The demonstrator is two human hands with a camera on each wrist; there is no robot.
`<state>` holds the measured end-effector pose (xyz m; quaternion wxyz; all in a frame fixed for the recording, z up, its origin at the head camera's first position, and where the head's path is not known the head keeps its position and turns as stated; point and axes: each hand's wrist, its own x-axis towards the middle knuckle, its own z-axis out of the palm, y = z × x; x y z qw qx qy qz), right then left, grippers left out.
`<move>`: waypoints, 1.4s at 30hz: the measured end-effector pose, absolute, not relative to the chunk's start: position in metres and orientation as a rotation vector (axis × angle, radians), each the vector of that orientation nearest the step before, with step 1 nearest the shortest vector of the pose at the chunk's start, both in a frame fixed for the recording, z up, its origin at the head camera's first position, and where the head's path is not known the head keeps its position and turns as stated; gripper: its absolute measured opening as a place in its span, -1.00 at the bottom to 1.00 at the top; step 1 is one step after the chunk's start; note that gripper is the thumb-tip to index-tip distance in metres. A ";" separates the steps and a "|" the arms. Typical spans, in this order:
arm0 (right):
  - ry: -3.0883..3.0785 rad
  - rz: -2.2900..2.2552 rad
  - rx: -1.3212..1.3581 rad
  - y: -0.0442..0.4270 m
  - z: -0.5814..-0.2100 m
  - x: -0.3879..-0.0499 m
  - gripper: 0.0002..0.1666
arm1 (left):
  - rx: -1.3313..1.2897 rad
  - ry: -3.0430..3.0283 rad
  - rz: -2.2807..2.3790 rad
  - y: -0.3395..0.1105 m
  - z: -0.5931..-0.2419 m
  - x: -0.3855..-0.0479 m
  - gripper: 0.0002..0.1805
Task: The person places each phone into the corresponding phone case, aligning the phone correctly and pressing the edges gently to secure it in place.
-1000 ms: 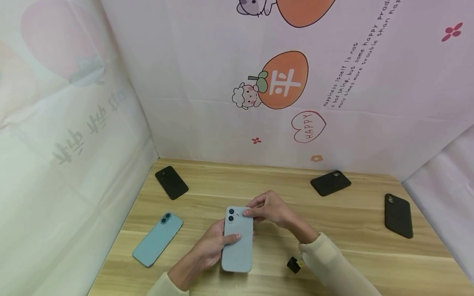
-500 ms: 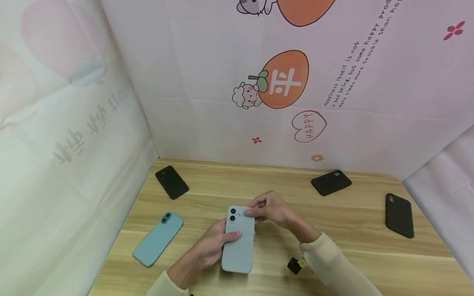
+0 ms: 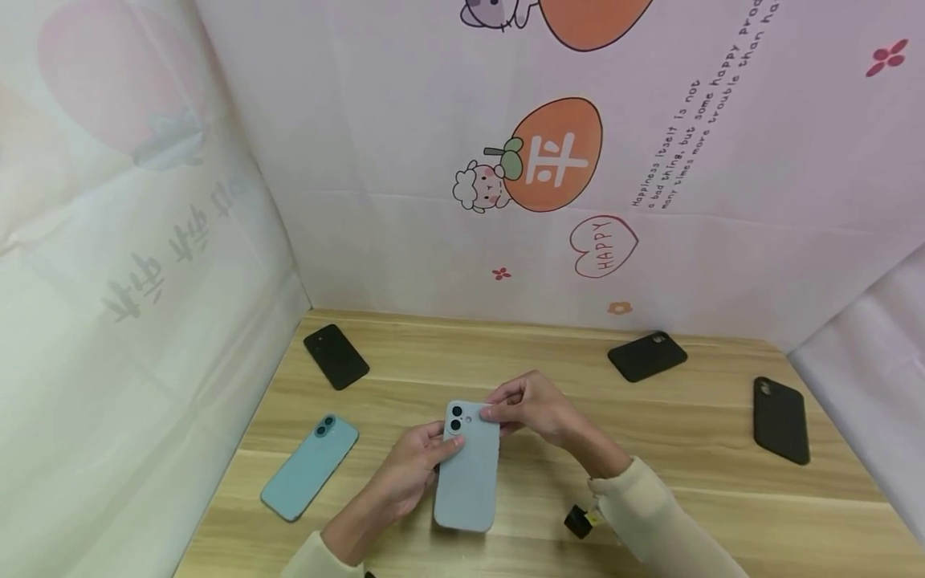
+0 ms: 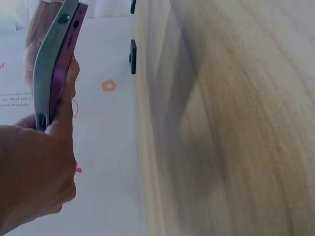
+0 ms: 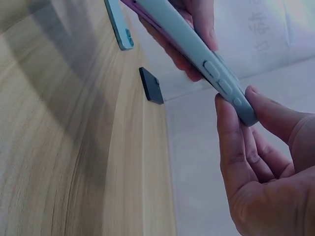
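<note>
- Above the middle of the table (image 3: 650, 506): pale blue case (image 3: 468, 482), held clear of the wood, camera end away from the person.
- Purple phone (image 4: 62, 66) partly seated in it; port end sits out of the case.
- Left hand (image 3: 408, 472): gripping the case's side, thumb on its back.
- Right hand (image 3: 533, 409): thumb and fingers pinching the camera-end corner.
- Light blue phone (image 3: 309, 468) lies left of left hand.
</note>
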<state>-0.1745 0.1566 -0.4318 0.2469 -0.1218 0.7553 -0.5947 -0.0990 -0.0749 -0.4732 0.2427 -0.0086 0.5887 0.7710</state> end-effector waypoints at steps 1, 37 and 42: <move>2.066 -1.633 -0.318 0.156 -0.432 -0.174 -0.76 | -0.028 1.629 2.111 -0.075 -0.473 -0.099 -0.40; 2.141 -1.647 -0.370 0.138 -0.450 -0.136 -0.83 | -0.212 1.649 2.326 -0.077 -0.467 -0.105 -0.45; 2.155 -1.562 -0.509 0.143 -0.445 -0.136 -0.85 | -0.147 1.565 2.307 -0.084 -0.468 -0.106 -0.41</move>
